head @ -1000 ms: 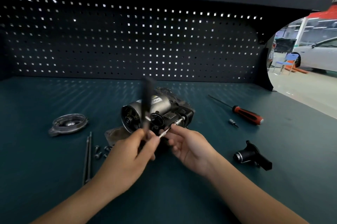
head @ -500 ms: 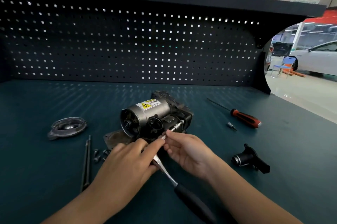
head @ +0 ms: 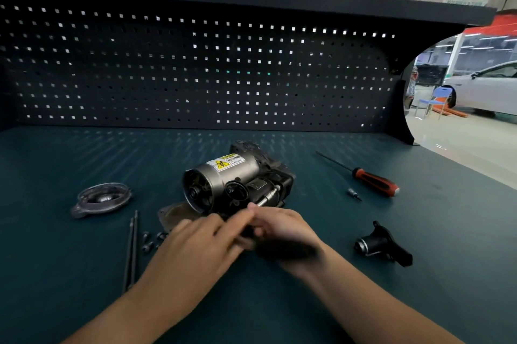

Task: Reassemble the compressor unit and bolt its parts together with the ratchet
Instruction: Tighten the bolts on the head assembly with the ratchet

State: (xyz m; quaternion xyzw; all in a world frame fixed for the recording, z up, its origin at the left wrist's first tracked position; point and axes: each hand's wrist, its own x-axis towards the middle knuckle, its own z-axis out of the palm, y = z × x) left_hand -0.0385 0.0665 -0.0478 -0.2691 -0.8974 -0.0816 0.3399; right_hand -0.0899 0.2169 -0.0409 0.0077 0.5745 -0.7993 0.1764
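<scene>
- comparing with half a second ago: ratchet (head: 282, 250) handle, which pointed down toward the camera from under the left hand (head: 201, 245), now lies swung across under the right hand (head: 285, 231), seen only as a dark motion-blurred streak.
- one second ago the handle stood upright in front of the compressor unit (head: 237, 181); the unit itself has not shifted on the desk (head: 84, 301).
- left grip: fingers curled, thumb and forefinger pinched at the ratchet head end; exact hold blurred.
- right grip: fingers partly closed over the silver extension (head: 270, 196) where it meets the unit; cannot tell how firmly it holds.
- unit: lies on its side at desk centre, just beyond both hands; grey metal cylinder with yellow warning label on top, open round end facing left, black housing at right side and rear.
- round cover (head: 102, 199) sits well left of the unit; two thin rods (head: 131, 248) and loose bolts (head: 151, 241) lie near the left wrist.
- screwdriver (head: 372, 180) and black fitting (head: 383, 244) lie to the right, apart from the hands.
</scene>
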